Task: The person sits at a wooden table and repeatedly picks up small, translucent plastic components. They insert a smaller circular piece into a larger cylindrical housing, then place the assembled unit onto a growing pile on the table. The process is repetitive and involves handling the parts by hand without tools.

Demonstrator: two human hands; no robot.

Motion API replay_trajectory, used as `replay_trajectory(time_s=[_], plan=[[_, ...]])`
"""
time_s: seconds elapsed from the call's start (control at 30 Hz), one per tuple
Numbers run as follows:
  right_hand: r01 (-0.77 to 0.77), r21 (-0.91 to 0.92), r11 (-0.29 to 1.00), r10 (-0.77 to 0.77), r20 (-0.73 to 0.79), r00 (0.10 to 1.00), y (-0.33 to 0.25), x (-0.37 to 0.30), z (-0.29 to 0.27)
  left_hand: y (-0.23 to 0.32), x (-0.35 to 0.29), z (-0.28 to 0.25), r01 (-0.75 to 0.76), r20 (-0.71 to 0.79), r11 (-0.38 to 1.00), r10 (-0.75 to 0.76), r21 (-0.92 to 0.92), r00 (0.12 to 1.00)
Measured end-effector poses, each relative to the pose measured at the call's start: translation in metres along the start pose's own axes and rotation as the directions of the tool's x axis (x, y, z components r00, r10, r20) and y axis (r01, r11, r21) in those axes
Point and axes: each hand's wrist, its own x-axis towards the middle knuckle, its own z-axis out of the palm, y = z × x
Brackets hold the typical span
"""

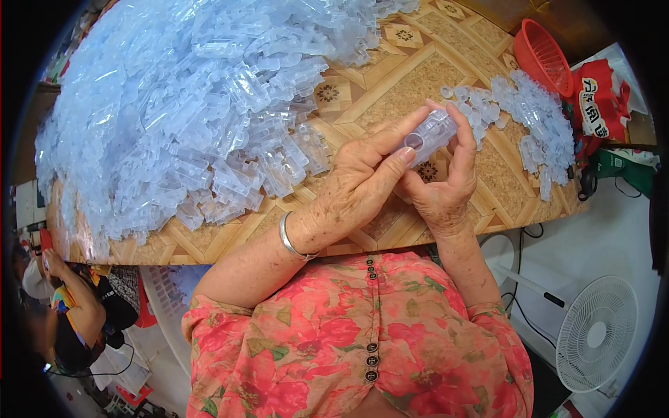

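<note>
Left hand (pixel 359 171) and right hand (pixel 444 198) both grasp clear plastic piece (pixel 439 132), tilted, held above patterned table (pixel 414 80), between large heap (pixel 174 104) of clear parts and smaller pile (pixel 547 125) at right; smooth plastic might slip if grip loosens, perhaps landing on table

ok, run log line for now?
left hand: gripping clear tubular plastic part | right hand: holding same part | left side: large translucent bluish plastic pile | right side: smaller clear plastic heap, red plastic basket
</note>
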Motion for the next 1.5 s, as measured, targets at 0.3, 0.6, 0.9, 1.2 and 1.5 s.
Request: replay_trajectory(time_s=[0.3, 0.6, 0.9, 1.2, 1.5], plan=[[-0.013, 0.062, 0.998, 0.011, 0.022, 1.0, 0.001, 0.002, -0.002, -0.009, 0.004, -0.002, 0.034, 0.032, 0.949, -0.025, -0.314, 0.999], [-0.097, 0.048, 0.994, 0.096, 0.027, 0.995, 0.002, -0.003, -0.001, -0.01, 0.004, 0.004, 0.027, -0.064, 0.926, -0.056, -0.377, 0.996], [-0.091, 0.023, 0.996, 0.09, 0.046, 0.995, 0.004, -0.002, -0.003, -0.006, 0.004, -0.001, 0.071, -0.024, 0.96, -0.081, -0.271, 0.996], [-0.135, 0.16, 0.978, 0.127, 0.055, 0.99, 0.002, 0.0, 0.0, -0.006, 0.005, -0.002, 0.037, -0.019, 0.978, -0.042, -0.204, 0.999], [-0.091, 0.116, 0.989, 0.088, 0.033, 0.996, 0.004, -0.001, -0.001, -0.008, 0.006, -0.005, 0.023, 0.047, 0.991, -0.017, -0.129, 0.999]])
